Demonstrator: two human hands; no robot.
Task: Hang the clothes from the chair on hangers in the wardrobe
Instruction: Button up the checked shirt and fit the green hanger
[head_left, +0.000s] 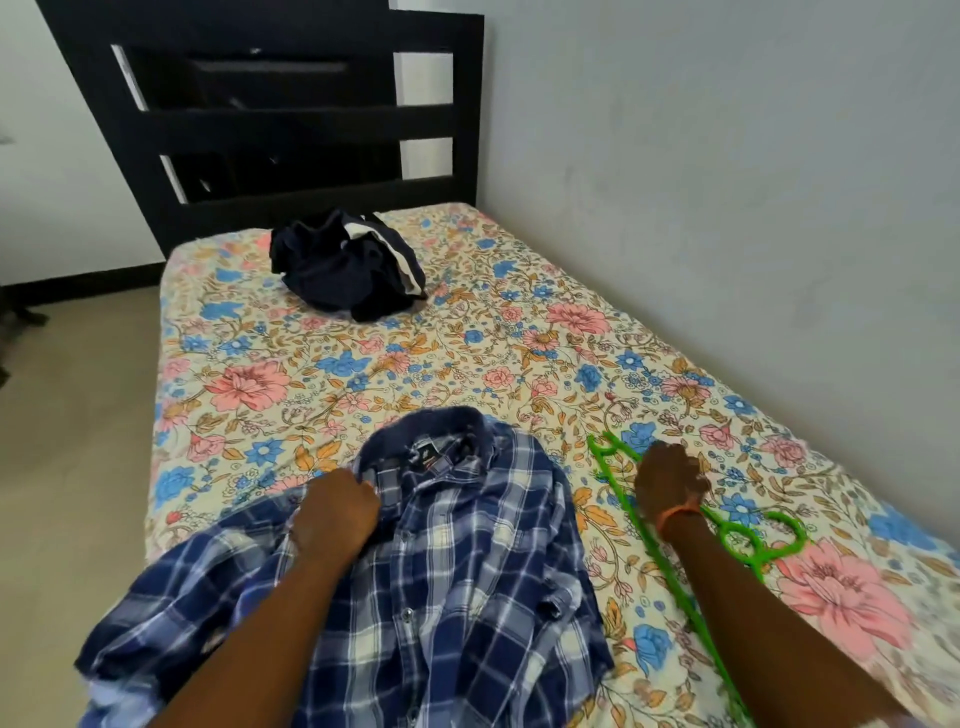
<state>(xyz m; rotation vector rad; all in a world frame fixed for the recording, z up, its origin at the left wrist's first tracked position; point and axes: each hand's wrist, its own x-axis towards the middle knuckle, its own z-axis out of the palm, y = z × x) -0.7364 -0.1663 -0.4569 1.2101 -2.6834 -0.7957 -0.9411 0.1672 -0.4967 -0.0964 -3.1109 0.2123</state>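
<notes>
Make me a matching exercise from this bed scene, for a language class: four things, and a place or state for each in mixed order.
Things:
1. plaid shirt
2. green hanger
3. dark clothes
4. headboard

Places or states:
A. bunched in a heap at the bed's far end
B. under the right hand
C. upright beyond the bed
D. gripped near the collar by the left hand

Pairs: 1-D, 2-B, 3-A, 4-C

Soft even light, wide-angle warp, blurred edges.
</notes>
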